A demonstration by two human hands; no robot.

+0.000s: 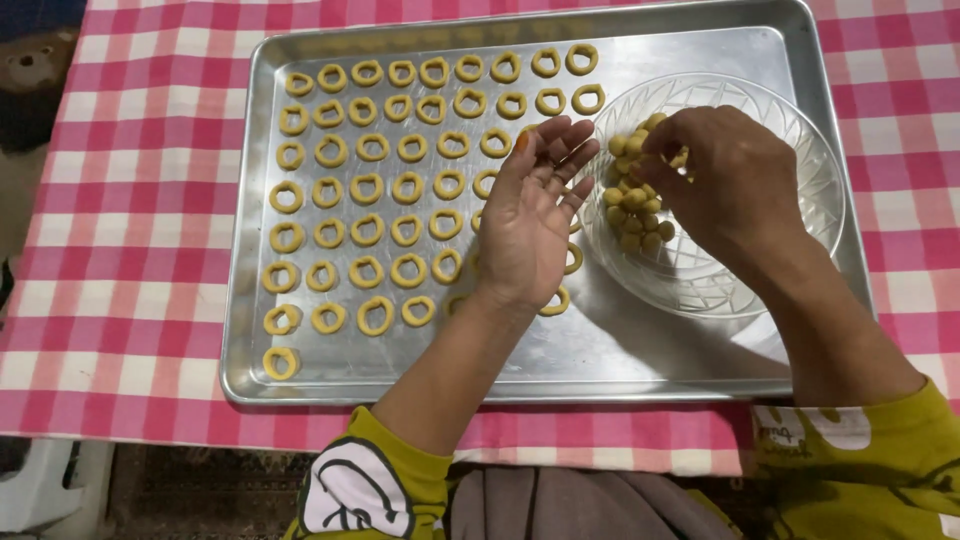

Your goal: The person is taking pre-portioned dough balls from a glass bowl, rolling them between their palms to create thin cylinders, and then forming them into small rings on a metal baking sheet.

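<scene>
A metal baking tray (640, 360) lies on a pink checked tablecloth and holds several rows of yellow dough rings (366, 187). A clear cut-glass bowl (800, 170) stands at the tray's right end with a heap of small yellow dough balls (628, 210) in it. My left hand (530, 215) hovers flat over the tray beside the bowl, palm up and fingers spread, holding nothing. My right hand (715, 180) reaches into the bowl, its fingertips pinched at the top of the heap of balls; whether a ball is between them is hidden.
The pink and white checked tablecloth (120, 250) covers the table around the tray. The tray's lower right part (650, 350) is bare metal. A white stool edge (40, 480) shows below the table at the lower left.
</scene>
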